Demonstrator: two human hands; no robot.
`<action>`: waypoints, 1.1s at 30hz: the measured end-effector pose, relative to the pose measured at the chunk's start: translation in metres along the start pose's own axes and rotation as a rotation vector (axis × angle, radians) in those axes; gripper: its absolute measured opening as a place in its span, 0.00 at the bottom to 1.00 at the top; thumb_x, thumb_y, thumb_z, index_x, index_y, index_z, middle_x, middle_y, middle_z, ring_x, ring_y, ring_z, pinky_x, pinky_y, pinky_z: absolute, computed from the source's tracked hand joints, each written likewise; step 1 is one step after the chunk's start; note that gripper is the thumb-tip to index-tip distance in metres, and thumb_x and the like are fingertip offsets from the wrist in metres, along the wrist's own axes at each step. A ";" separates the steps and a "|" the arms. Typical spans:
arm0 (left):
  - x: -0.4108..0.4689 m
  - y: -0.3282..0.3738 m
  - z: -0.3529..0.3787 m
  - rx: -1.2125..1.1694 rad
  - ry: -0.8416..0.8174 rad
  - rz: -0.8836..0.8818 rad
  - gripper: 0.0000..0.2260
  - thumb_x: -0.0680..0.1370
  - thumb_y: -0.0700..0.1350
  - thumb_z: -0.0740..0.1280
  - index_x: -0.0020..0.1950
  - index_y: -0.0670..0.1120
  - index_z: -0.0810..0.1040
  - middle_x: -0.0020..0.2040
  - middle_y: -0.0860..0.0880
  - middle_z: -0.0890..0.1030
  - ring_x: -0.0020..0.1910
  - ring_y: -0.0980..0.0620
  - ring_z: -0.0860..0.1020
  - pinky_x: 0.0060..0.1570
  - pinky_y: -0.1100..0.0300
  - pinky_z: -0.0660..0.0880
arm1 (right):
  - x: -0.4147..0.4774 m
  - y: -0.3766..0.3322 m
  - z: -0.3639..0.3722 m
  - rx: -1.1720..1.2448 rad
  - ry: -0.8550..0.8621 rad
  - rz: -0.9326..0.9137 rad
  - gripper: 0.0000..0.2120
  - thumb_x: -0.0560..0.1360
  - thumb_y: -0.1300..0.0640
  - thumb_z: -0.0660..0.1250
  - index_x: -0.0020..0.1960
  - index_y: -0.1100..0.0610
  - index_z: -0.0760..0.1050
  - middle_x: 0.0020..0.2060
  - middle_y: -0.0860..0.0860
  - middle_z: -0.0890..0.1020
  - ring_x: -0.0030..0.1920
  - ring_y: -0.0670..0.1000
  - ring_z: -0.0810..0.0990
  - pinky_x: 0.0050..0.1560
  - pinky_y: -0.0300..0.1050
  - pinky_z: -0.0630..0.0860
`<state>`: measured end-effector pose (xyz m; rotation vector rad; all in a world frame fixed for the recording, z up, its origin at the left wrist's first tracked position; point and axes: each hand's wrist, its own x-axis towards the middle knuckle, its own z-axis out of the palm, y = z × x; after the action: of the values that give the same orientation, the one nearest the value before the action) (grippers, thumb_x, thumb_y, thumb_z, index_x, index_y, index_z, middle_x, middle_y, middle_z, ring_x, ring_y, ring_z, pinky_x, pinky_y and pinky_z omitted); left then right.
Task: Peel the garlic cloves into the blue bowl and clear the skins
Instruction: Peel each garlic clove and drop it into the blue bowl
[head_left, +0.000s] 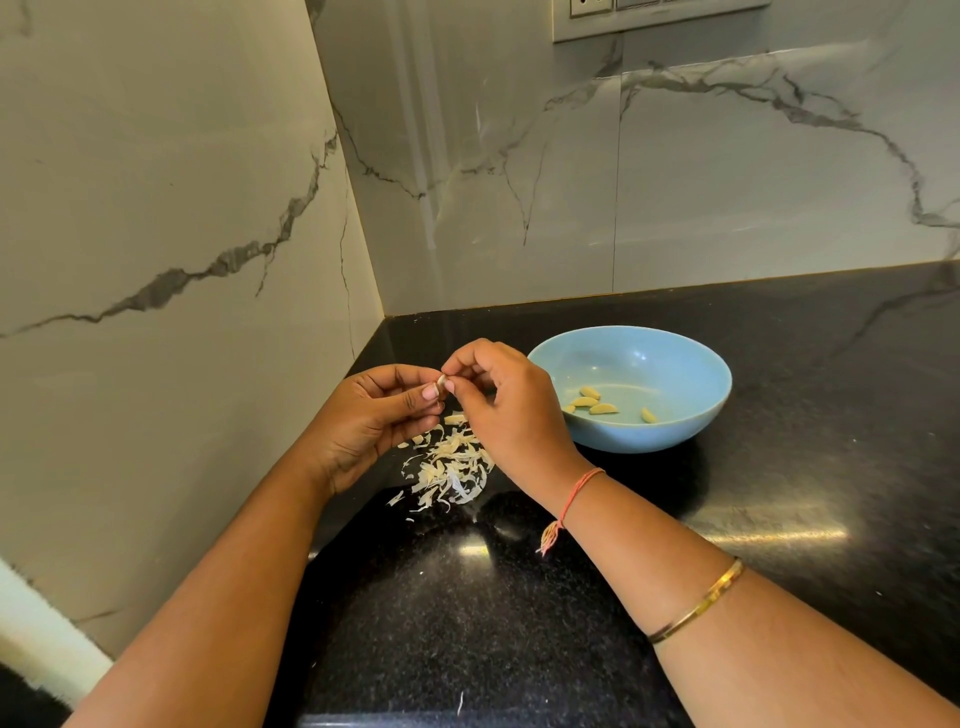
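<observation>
Clove status, head view: garlic clove (442, 383) up in the air, pinched between both hands, just left of the blue bowl (670, 434) and above the skins (453, 470).

Left hand (371, 418): palm turned up and inward, fingers curled, thumb and fingertips clamped on the clove from the left. Right hand (511, 410): thumb and forefinger nipping the clove's top end, other fingers loosely bent, gripping nothing else. Most of the clove hidden by fingertips; cannot tell how much skin is on it.

Bowl on black counter (789, 467), right of the hands, toward the back corner. Right hand's knuckles overlap the bowl's left rim in this view; touching or not, cannot tell. Holds five peeled cloves (586, 401) on its floor, four grouped left of centre, one apart to the right.

Skins: loose pale pile on the counter directly beneath the hands, partly hidden by the right wrist. A few strays off the pile's left edge, one lone scrap (460, 702) near the counter's front edge.

Around: marble wall (156, 218) left and behind, switch plate (660, 18) at top edge. Red thread (579, 491) on right wrist, gold bangle (698, 608) further up the forearm.
</observation>
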<state>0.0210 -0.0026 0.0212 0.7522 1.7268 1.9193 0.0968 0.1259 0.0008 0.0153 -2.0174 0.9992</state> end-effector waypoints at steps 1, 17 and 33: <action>0.000 0.000 0.000 -0.003 -0.004 0.001 0.07 0.66 0.38 0.68 0.41 0.45 0.84 0.35 0.47 0.83 0.34 0.55 0.82 0.35 0.66 0.79 | 0.000 0.000 0.000 0.005 0.005 0.004 0.02 0.74 0.62 0.68 0.47 0.59 0.78 0.41 0.52 0.80 0.42 0.49 0.79 0.42 0.46 0.80; -0.001 0.000 0.000 0.025 -0.046 -0.014 0.07 0.66 0.38 0.68 0.37 0.46 0.85 0.33 0.48 0.82 0.31 0.55 0.80 0.34 0.66 0.79 | 0.000 -0.002 -0.004 -0.027 -0.126 -0.031 0.03 0.76 0.64 0.64 0.44 0.59 0.72 0.36 0.45 0.72 0.35 0.43 0.71 0.34 0.28 0.67; 0.003 -0.002 -0.003 -0.056 -0.029 0.001 0.05 0.64 0.40 0.72 0.38 0.46 0.85 0.35 0.48 0.82 0.34 0.56 0.81 0.36 0.66 0.79 | 0.001 -0.002 -0.001 -0.019 -0.004 -0.023 0.04 0.75 0.63 0.66 0.49 0.61 0.77 0.41 0.51 0.79 0.41 0.49 0.78 0.40 0.39 0.77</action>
<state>0.0170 -0.0026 0.0194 0.7570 1.6493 1.9394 0.0981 0.1255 0.0033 0.0307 -2.0260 0.9667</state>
